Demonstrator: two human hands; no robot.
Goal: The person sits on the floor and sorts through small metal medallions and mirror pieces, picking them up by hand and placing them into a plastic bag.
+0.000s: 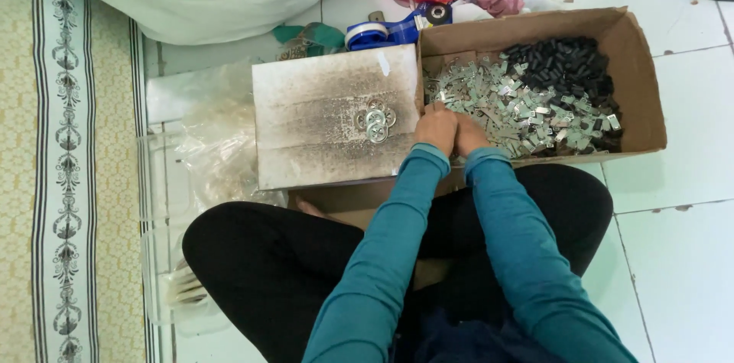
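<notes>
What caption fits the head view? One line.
Both hands, left hand and right hand, reach into a cardboard box of small metal clips.

Fingertips hidden among metal clips (pixel 505 107)

Small silver metal clips (pixel 508 107) lie heaped loosely inside the open cardboard box (pixel 638 80).

Left hand (pixel 436 128) and right hand (pixel 469 134) rest together at the near edge of the cardboard box (pixel 642 72), touching the silver metal clips (pixel 512 103). Black parts (pixel 566 65) fill its far corner. Small metal rings (pixel 375 122) lie on the stained board (pixel 321 103).
</notes>
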